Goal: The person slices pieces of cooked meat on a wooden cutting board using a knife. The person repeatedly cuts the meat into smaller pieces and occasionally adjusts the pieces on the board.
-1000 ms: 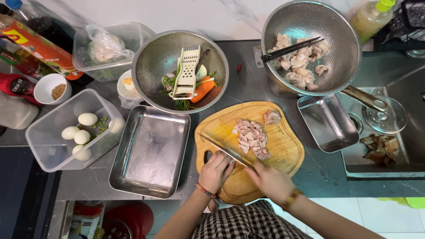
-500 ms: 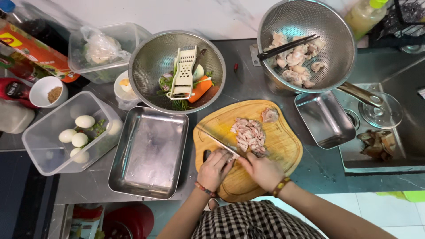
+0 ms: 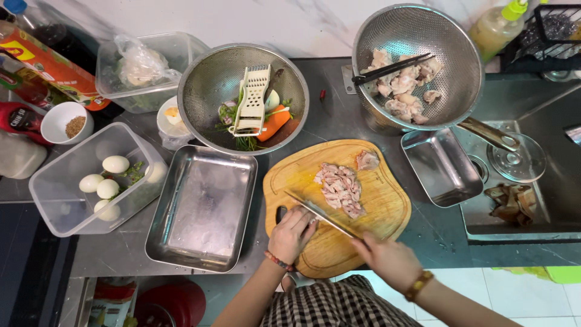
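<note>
- The right hand [image 3: 387,259] is gripping the handle of a knife [image 3: 321,215], fingers curled tight around it, over the near edge of the wooden cutting board [image 3: 387,206].
- The knife's blade is lying slantwise across the near left part of the board, its tip pointing toward the board's left edge.
- The left hand [image 3: 292,233] is resting on the board's near left corner, fingers bent, fingertips touching the blade's flat side.
- A pile of chopped raw meat [image 3: 340,189] is sitting at the middle of the board, just beyond the blade; whether they touch I cannot tell.
- One uncut meat piece [image 3: 367,160] is lying at the board's far edge.
- A steel tray [image 3: 206,209] is standing just left of the board.
- A colander of vegetables with a grater [image 3: 251,100] is sitting beyond the board, to its left.
- A colander of raw meat with black chopsticks [image 3: 411,66] is sitting beyond the board, to its right.
- A plastic box of eggs [image 3: 100,178] is standing well left of the board, past the tray.
</note>
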